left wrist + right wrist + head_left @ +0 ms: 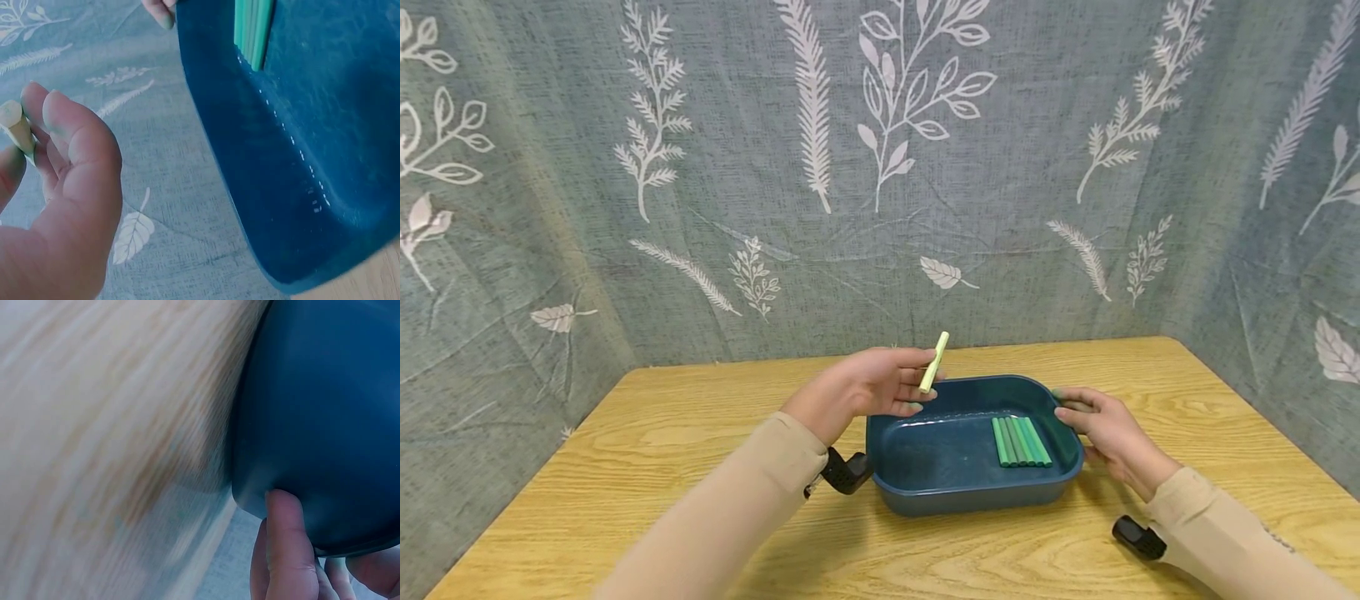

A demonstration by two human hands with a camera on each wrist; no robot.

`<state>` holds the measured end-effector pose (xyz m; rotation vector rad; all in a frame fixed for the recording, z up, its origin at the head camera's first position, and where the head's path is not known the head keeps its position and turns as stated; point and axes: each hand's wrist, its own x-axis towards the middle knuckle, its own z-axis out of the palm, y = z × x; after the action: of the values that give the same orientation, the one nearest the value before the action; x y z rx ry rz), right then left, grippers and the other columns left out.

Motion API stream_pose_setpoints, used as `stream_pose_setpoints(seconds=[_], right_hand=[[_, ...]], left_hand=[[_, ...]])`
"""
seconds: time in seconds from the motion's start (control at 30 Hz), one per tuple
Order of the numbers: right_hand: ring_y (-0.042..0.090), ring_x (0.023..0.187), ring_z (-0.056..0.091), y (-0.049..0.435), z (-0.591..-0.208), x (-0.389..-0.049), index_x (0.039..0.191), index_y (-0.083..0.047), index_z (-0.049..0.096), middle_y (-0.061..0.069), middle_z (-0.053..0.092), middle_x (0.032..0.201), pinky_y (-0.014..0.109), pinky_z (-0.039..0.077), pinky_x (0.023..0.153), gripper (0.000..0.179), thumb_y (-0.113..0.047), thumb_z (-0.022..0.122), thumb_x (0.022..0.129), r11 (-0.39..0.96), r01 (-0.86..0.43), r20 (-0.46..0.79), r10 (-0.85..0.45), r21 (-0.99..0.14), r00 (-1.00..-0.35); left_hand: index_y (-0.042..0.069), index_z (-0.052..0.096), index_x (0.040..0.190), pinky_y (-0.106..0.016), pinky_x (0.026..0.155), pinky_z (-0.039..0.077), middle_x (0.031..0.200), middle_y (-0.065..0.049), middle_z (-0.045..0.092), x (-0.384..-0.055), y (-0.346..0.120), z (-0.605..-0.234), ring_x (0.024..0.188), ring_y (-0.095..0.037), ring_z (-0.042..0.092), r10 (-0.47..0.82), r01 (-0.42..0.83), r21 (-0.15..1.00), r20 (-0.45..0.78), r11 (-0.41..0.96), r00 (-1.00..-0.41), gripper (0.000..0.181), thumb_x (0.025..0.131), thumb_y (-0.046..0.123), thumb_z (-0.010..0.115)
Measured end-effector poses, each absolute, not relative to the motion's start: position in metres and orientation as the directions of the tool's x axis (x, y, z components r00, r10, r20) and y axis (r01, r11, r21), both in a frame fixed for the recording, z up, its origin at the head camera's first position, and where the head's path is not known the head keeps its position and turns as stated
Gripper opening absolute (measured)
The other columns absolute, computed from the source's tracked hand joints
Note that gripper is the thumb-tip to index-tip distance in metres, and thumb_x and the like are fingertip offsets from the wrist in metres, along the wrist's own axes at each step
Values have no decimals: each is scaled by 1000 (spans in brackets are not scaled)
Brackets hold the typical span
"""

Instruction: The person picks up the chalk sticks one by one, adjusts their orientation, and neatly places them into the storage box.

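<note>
My left hand (871,385) pinches a pale yellow-green chalk stick (934,363) between thumb and fingers, above the back left part of a dark blue rectangular dish (936,458). In the left wrist view the round end of the chalk stick (11,114) faces the camera. Inside the dish, toward its right end, several green chalk sticks (1021,442) lie side by side in a row. At the dish's right end my right hand (1108,429) grips the rim. The right wrist view has its fingers (289,550) against the outer wall. Green dust marks some fingertips.
The dish stands on a wood-grain table (715,467). A grey-blue curtain (737,167) with white leaf prints hangs behind the table and along both sides. Black wrist cameras sit below the left wrist (847,472) and the right wrist (1138,537).
</note>
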<state>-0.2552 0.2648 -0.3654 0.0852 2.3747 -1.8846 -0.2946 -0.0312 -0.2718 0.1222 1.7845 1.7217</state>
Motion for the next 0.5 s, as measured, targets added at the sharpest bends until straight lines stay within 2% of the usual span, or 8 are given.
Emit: stream_pose_setpoints(seconds=[0.2, 0.4, 0.5], right_hand=[[8, 91, 61, 265, -365, -256, 147, 5, 33, 30, 31, 149, 29, 57, 60, 51, -16, 50, 103, 229, 109, -119, -28, -967, -993], [8, 92, 60, 266, -365, -256, 147, 5, 33, 29, 30, 150, 29, 57, 60, 52, -17, 50, 103, 237, 113, -123, -27, -965, -992], [8, 94, 60, 266, -365, -257, 147, 4, 32, 29, 30, 150, 29, 57, 62, 52, -18, 50, 103, 241, 115, -124, -25, -964, -992]], left_hand=[[7, 48, 127, -26, 65, 48, 113, -5, 60, -301, -20, -278, 80, -15, 57, 489, -381, 917, -387, 118, -782, 30, 106, 28, 45], [8, 54, 115, -25, 61, 47, 92, 1, 62, -310, -8, -291, 76, -14, 58, 464, -427, 897, -427, 111, -776, 21, 105, 26, 47], [7, 56, 115, -26, 61, 47, 87, 1, 62, -313, -2, -299, 74, -14, 57, 446, -444, 887, -451, 127, -773, 23, 105, 25, 48]])
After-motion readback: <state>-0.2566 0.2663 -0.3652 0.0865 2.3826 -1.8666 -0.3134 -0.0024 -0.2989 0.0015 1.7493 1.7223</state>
